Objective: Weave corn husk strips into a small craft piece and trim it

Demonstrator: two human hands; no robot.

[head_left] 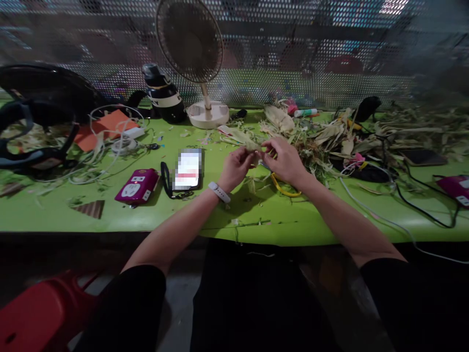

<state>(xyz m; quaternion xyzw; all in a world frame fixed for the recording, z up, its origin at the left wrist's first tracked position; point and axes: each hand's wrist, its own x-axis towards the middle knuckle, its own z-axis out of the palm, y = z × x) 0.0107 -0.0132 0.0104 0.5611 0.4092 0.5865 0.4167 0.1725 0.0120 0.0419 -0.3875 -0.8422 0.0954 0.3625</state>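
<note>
On the green table (110, 215), beside the husk pile (330, 137), left hand (236, 166) and right hand (286, 159) both pinch one husk strip (252, 144); probably best pulled slowly, evenly, gripped near its ends.

Dim bkgd, bright tabletop, edges warped

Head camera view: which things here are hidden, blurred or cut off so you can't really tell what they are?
- Phone screen on the green table: blurred over, content unreadable.
- Pale dried husk strip: its middle is hidden between the left hand and right hand.
- Yellow-handled tool: mostly hidden under the right wrist.
- Magenta power strip: cut off by the right edge.
- Behind the perforated metal screen: blurred.
</note>
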